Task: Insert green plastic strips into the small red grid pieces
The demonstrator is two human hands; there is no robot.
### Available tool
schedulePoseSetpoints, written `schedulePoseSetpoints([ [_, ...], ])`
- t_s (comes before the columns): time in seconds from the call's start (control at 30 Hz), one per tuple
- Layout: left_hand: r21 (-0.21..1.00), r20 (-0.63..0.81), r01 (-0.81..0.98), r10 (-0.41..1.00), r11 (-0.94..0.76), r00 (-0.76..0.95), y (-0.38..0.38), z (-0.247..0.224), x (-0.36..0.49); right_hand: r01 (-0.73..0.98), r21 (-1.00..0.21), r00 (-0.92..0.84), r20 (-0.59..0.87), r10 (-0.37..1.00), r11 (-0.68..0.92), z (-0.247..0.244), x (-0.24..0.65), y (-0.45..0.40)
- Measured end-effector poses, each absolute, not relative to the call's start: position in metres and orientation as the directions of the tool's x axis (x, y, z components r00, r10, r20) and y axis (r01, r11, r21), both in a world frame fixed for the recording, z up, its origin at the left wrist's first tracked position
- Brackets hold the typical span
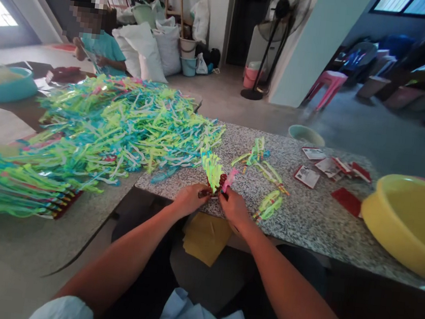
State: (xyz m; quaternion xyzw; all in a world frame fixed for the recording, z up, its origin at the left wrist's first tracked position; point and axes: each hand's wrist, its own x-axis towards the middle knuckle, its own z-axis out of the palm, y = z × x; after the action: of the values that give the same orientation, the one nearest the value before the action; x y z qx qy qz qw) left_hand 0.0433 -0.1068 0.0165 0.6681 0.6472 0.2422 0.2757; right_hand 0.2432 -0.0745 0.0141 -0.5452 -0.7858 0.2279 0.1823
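Observation:
At the near edge of the speckled stone table (pixel 306 211), my left hand (pixel 188 199) and my right hand (pixel 235 208) are closed on opposite sides of a small dark red card (pixel 223 179). A yellow-green bundle of plastic strips (pixel 213 170) stands up from the card between my hands. Beside it, close to my right fingertips, a pink strip (pixel 229 179) sticks up. My fingers hide much of the card. To the right lie a few loose yellow-green strip pieces (pixel 270 204) with reddish ends.
A large heap of green, blue and white strips (pixel 136 120) covers the left. Strips on red cards (pixel 63 206) lie nearer. At right are printed cards (pixel 308 176), a pale green bowl (pixel 306 135) and a yellow basin (pixel 401 222). Another person (pixel 104 50) sits beyond the heap.

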Motion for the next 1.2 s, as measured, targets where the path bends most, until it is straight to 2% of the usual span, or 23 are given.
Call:
schedulePoseSetpoints([
  [0.17, 0.639, 0.049, 0.767, 0.998, -0.059, 0.037, -0.108, 0.016, 0.051, 0.801, -0.456, -0.418, 0.035, 0.908, 0.387, 0.019, 0.238, -0.077],
  [0.33, 0.599, 0.050, 0.800, 0.999, -0.041, 0.014, -0.109, 0.016, 0.056, 0.835, -0.379, -0.448, -0.044, 0.893, 0.400, 0.027, 0.234, -0.077],
  [0.57, 0.536, 0.065, 0.842, 0.997, -0.064, 0.034, -0.108, 0.015, 0.060, 0.849, -0.350, -0.452, -0.091, 0.887, 0.396, 0.036, 0.231, -0.076],
  [0.77, 0.530, 0.032, 0.848, 0.999, -0.004, -0.016, -0.105, 0.015, 0.065, 0.850, -0.342, -0.452, -0.084, 0.888, 0.401, 0.038, 0.226, -0.074],
  [0.9, 0.519, 0.065, 0.855, 0.995, 0.028, -0.072, -0.103, 0.007, 0.064, 0.845, -0.368, -0.449, -0.092, 0.889, 0.388, 0.040, 0.228, -0.076],
  [1.0, 0.493, 0.075, 0.870, 0.996, 0.006, -0.049, -0.100, 0.004, 0.059, 0.836, -0.414, -0.438, -0.109, 0.892, 0.360, 0.041, 0.233, -0.078],
  [1.2, 0.480, -0.079, 0.876, 0.997, 0.043, -0.005, -0.094, 0.009, 0.045, 0.682, -0.598, -0.582, -0.093, 0.808, 0.422, 0.047, 0.249, -0.073],
])
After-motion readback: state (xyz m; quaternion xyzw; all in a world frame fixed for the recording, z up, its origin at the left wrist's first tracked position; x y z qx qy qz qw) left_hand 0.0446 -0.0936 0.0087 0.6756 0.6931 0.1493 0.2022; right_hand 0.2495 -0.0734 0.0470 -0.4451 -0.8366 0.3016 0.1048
